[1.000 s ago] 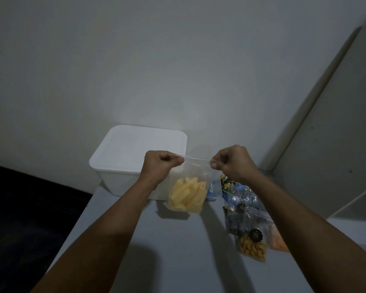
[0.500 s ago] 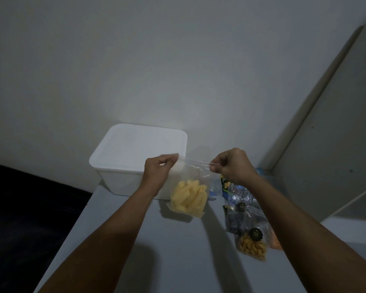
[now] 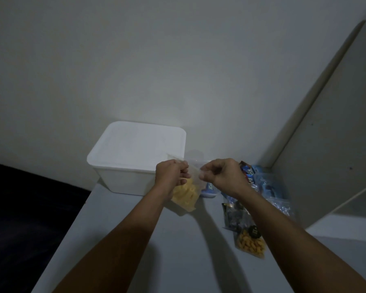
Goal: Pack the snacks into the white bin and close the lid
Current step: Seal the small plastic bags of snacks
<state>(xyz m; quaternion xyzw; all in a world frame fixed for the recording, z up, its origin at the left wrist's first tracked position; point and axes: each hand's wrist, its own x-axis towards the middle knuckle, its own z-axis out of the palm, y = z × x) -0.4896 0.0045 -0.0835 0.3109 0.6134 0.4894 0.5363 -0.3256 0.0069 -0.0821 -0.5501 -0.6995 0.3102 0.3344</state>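
Note:
A clear zip bag of yellow snack sticks (image 3: 186, 194) hangs just above the table, in front of the white bin (image 3: 125, 178). My left hand (image 3: 171, 174) and my right hand (image 3: 222, 176) both pinch the bag's clear top edge, close together. The bin stands at the back of the table with its white lid (image 3: 137, 144) on top. A bag of orange nuts (image 3: 250, 244) lies under my right forearm. More snack packets in blue wrappers (image 3: 260, 182) lie behind my right hand, partly hidden by it.
The grey table (image 3: 178, 250) ends at a dark drop on the left. A wall rises right behind the bin. A tall pale cabinet side (image 3: 325, 144) and a shelf stand at the right, close to the snack pile.
My hands have come closer together along the bag's top edge. The bag has tilted, its bottom swinging left under my left hand.

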